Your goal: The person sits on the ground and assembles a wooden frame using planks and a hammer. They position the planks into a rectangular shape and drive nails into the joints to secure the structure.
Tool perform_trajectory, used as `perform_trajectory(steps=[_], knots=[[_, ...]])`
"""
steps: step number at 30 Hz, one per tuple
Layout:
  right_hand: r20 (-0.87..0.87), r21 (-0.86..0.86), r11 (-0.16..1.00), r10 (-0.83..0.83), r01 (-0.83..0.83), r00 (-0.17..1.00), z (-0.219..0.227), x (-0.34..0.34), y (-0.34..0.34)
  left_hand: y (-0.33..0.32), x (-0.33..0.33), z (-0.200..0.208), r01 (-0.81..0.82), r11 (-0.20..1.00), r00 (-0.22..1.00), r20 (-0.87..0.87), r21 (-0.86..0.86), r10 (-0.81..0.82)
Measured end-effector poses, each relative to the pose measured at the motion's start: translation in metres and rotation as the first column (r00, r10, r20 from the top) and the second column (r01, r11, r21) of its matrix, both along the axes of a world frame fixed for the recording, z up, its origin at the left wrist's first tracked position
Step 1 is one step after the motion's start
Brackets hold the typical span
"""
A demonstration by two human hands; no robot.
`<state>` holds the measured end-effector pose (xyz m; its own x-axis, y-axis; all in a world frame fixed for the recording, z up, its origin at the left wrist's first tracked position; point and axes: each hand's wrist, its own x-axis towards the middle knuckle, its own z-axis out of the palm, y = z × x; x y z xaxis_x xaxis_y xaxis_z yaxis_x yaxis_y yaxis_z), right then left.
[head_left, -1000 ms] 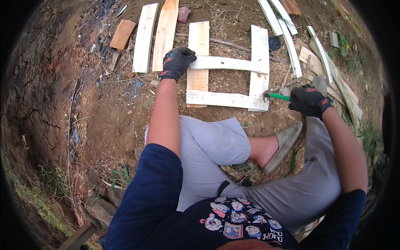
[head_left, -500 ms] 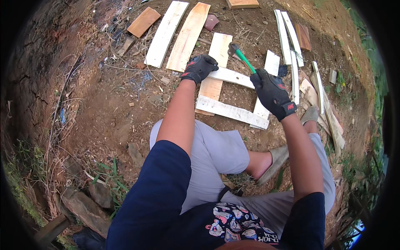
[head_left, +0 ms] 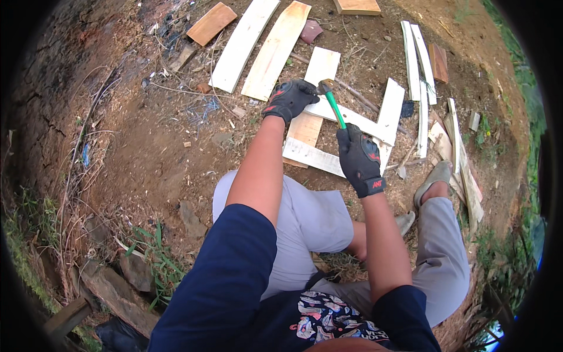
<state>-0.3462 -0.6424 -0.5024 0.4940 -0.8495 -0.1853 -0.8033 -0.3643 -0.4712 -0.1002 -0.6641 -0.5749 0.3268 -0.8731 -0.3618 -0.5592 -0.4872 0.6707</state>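
Observation:
My right hand (head_left: 358, 157), in a black glove, is wrapped round the green handle of a hammer (head_left: 333, 107). The hammer's head is just beside the fingertips of my gloved left hand (head_left: 290, 100). Those fingers are pinched together over the left end of a pale crosspiece (head_left: 359, 121); what they hold is too small to make out. This crosspiece lies over a left board (head_left: 322, 63) and a right board (head_left: 391, 105). Nearer me, a second crosspiece (head_left: 311, 156) spans the same two boards, its right end hidden behind my right hand.
Two long planks (head_left: 275, 53) lie at the far left, near a brown wood block (head_left: 212, 24). Narrow strips (head_left: 411, 61) and another block (head_left: 438, 63) lie to the right. Loose nails (head_left: 204, 110) are scattered on the dirt left of my hand. My shoe (head_left: 433, 179) is by the right-hand scraps.
My right hand has swung left and nearer me, bringing the hammer head close to my left fingertips. My left hand stays at the crosspiece's left end. The view has shifted slightly.

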Motion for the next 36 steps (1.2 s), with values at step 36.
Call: perform_trajectory(steps=[36], knots=[[0.111, -0.158, 0.987, 0.038, -0.020, 0.993, -0.015, 0.003, 0.007, 0.000, -0.006, -0.002, -0.030, 0.999, 0.999, 0.020, 0.033, 0.029]])
